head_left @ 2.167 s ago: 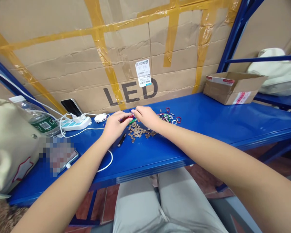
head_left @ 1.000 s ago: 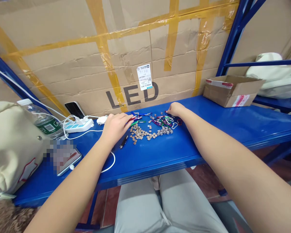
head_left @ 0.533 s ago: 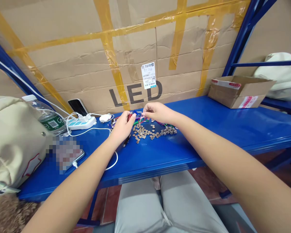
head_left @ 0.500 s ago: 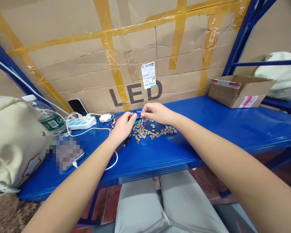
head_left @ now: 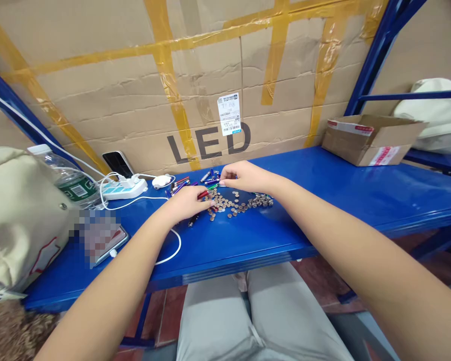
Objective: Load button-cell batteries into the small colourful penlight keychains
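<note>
Blue table (head_left: 233,243), set against a large cardboard sheet (head_left: 116,95) lettered LED. On it we count 2 hands. Left hand (head_left: 186,204): fingers curled, pinching a red tube (head_left: 203,194) above the table, at the left edge of the scattered discs (head_left: 225,201). Right hand (head_left: 244,175): fingers bent, thumb tip near the forefinger, just behind the discs and beside a green tube (head_left: 213,187) — we cannot tell whether it grips anything.

Discs: small, round, mostly lying flat, with a denser heap (head_left: 260,200) to the right, in front of the right wrist. Tubes: 1 mixed pile (head_left: 179,185) behind the left hand; a blue group (head_left: 211,176) left of the right fingertips. Black pen (head_left: 193,219): lying partly beneath the left hand.

Left side: power strip (head_left: 125,189), bottle (head_left: 73,183), phone (head_left: 122,237) — screen masked — and cloth bag (head_left: 18,210). Right side: 1 open carton (head_left: 364,144).
</note>
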### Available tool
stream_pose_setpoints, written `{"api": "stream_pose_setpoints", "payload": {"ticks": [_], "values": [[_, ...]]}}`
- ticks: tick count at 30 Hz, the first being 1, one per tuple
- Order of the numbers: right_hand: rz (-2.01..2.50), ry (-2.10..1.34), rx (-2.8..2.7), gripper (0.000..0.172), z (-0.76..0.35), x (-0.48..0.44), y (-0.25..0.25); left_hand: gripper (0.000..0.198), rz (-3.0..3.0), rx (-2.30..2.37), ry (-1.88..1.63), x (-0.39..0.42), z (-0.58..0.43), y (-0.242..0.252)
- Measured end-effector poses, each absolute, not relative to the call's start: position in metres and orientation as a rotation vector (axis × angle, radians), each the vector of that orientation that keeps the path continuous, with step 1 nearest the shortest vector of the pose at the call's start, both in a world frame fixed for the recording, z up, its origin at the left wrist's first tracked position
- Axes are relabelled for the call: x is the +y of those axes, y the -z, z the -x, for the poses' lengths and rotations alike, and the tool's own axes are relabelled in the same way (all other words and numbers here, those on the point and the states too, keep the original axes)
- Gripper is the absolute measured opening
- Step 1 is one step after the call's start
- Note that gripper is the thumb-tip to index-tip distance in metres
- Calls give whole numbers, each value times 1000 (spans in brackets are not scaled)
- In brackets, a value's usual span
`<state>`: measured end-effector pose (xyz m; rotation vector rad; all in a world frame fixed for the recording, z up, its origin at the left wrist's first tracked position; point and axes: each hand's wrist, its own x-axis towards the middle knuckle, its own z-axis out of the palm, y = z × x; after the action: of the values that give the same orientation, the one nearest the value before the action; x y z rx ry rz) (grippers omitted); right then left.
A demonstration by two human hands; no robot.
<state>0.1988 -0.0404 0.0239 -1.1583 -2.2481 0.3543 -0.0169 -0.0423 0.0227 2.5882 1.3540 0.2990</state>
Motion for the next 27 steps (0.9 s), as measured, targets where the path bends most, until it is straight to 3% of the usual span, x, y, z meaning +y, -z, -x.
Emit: {"api": "stream_pose_setpoints", "payload": {"ticks": [15,22,27], "values": [[1214,-278,-2507,27,-182,-47,-15,23,-2517,1504,-145,-30,19,-16],[1199,-95,-2564,18,-166,-42,-2,34,-2522,1407,-284,-30,20,-16],[1107,6,-2520,24,-172,-48,-10,39,-2319,1325,-485,-33,22,-21]]}}
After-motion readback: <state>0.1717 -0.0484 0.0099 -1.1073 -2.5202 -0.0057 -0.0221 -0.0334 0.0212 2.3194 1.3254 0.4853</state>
